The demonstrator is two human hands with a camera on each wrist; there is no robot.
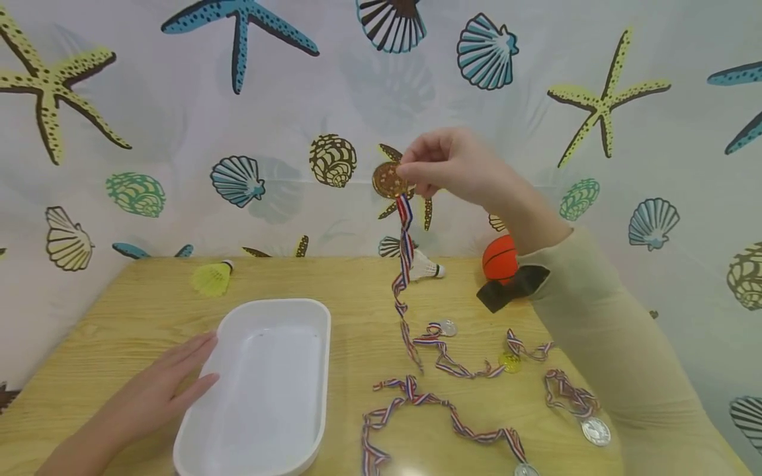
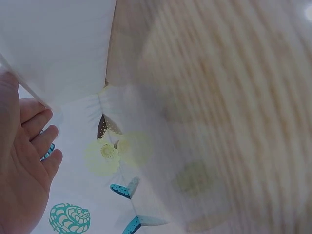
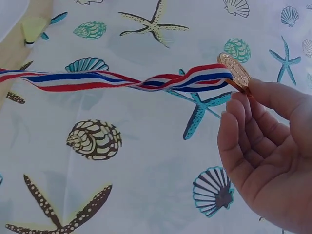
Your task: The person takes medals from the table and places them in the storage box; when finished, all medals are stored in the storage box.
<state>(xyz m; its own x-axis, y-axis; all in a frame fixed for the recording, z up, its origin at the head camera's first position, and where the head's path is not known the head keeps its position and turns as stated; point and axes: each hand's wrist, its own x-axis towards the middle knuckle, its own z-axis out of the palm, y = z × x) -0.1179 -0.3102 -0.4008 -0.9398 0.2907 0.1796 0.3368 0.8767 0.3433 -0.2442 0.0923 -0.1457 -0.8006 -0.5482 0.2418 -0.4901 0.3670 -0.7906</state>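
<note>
Head view alone shows left hand touching tray

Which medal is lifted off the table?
The bronze medal, pinched in the right hand, ribbon dangling; the silver and gold ones lie flat.

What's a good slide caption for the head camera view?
Right hand pinches a bronze medal aloft by its striped ribbon; left hand rests against a white tray.
</note>
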